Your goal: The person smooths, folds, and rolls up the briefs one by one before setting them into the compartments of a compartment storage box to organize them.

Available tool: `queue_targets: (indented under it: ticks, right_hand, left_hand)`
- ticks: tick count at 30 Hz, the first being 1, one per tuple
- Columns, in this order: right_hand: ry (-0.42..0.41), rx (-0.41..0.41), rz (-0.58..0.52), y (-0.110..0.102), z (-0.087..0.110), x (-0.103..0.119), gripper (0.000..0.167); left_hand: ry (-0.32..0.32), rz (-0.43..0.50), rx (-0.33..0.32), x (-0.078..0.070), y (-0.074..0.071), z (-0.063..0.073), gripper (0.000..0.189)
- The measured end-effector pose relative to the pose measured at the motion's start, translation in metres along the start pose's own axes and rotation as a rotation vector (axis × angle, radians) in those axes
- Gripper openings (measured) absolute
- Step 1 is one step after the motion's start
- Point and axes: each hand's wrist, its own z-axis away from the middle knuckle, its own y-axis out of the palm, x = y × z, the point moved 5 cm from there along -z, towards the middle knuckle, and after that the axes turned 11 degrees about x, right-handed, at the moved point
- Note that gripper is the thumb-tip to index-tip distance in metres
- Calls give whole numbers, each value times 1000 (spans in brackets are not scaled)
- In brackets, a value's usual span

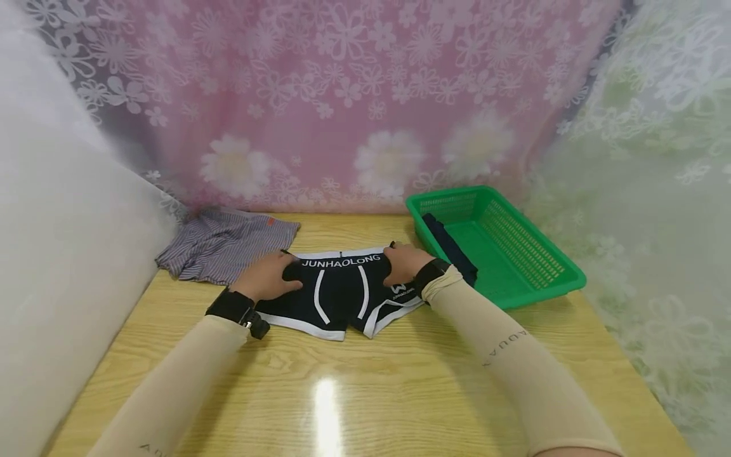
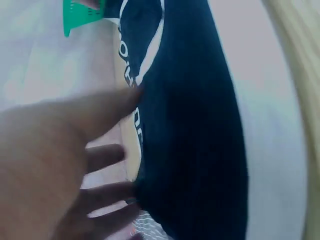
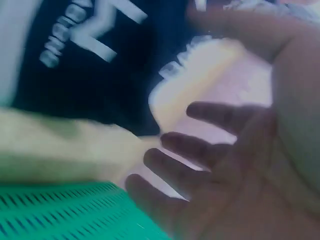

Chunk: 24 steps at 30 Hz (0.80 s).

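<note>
Black boxer briefs (image 1: 341, 292) with white trim and JUNHAOLONG lettering on the waistband lie spread flat on the wooden table. At the waistband's left end is my left hand (image 1: 267, 278), its thumb over the black cloth and its fingers spread along the edge in the left wrist view. My right hand (image 1: 404, 261) is at the opposite end of the waistband. In the right wrist view, the fingers of that hand (image 3: 215, 170) are apart and loosely extended, with the thumb over the cloth. Neither hand pinches the fabric in the wrist views.
A green plastic basket (image 1: 537, 293) stands at the right, close to my right wrist. Inside, along its left wall, lies a dark folded garment (image 1: 450, 249). A striped grey garment (image 1: 228, 244) lies loosely at the back left. A pink floral curtain (image 1: 320, 114) hangs behind the table.
</note>
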Motion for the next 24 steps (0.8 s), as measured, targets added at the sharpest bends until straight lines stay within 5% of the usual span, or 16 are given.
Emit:
queue_targets:
  ticks: [4, 7, 16, 24]
  right_hand:
    - [17, 172, -15, 27, -2, 1, 98]
    - [64, 229, 27, 33, 4, 5, 100]
    - [95, 228, 105, 26, 19, 22, 93]
    - [86, 228, 62, 29, 18, 16, 98]
  left_hand:
    - [-13, -26, 200, -3, 9, 4, 98]
    - [-13, -62, 283, -2, 11, 3, 107]
    - [-19, -86, 352, -3, 6, 0, 111]
    - [18, -33, 342, -3, 12, -1, 108]
